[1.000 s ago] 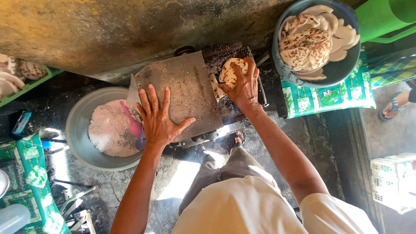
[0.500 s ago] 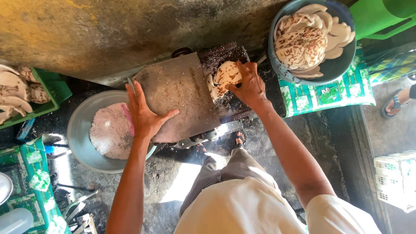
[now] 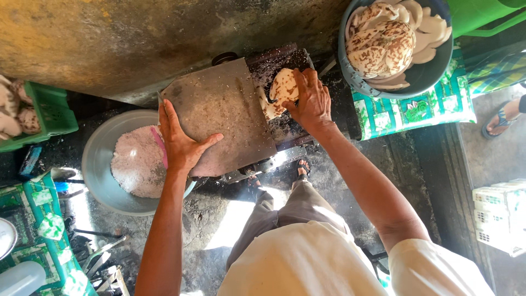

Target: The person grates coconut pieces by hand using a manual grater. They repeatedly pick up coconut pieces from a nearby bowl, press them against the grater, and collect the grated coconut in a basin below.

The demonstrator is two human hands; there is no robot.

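The person's beige trousers (image 3: 296, 214) occupy the lower centre of the head view, with a sandalled foot (image 3: 302, 167) just beyond them beside the machine base. The left hand (image 3: 181, 143) lies flat on the near left edge of the grating machine's metal cover plate (image 3: 219, 109), fingers spread and thumb extended, pressing on the plate without closing around anything. Directly left of this hand, a grey metal basin (image 3: 96, 175) holds a mound of white grated coconut (image 3: 137, 164), partly under the plate's edge. The right hand (image 3: 312, 101) is farther out, its fingers closed over a piece of coconut flesh (image 3: 282, 87), brown-speckled and white, holding it down on the dark grating section (image 3: 279, 63) at the plate's right side. Beyond and to the right, a blue-grey bowl (image 3: 356, 82) of peeled coconut pieces (image 3: 383, 46) rests on a green patterned sack (image 3: 411, 109). At far left stands a green crate (image 3: 52, 109).
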